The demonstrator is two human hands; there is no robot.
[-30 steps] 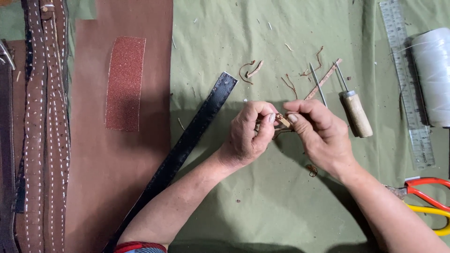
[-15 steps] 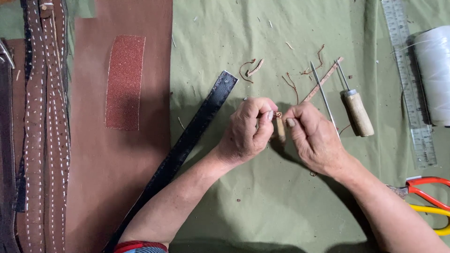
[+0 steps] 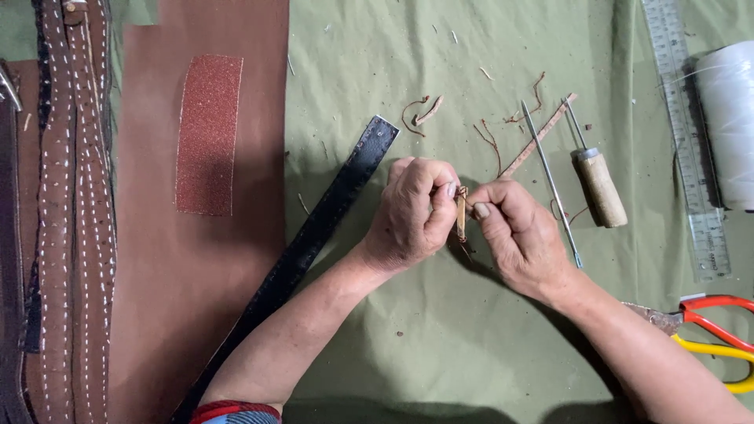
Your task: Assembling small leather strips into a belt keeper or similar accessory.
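Observation:
My left hand (image 3: pixel 412 216) and my right hand (image 3: pixel 518 235) meet over a green cloth (image 3: pixel 440 345). Between their fingertips stands a small tan leather strip (image 3: pixel 461 216), held nearly upright by both hands. A thin thread end hangs below it. A long black leather strap (image 3: pixel 314 235) lies diagonally just left of my left hand. Right of my right hand lie a wooden-handled awl (image 3: pixel 597 184) and a thin metal rod (image 3: pixel 550 180).
A brown leather sheet (image 3: pixel 157 298) with a strip of reddish sandpaper (image 3: pixel 208 133) lies at left, beside stitched brown belts (image 3: pixel 75 220). A clear ruler (image 3: pixel 687 133), a white thread spool (image 3: pixel 726 126) and red-and-yellow scissors (image 3: pixel 719 338) sit at right. Leather scraps (image 3: pixel 420 114) lie above.
The small leather strip has turned from lying between the fingers to standing nearly upright. Both hands have shifted slightly and stay together.

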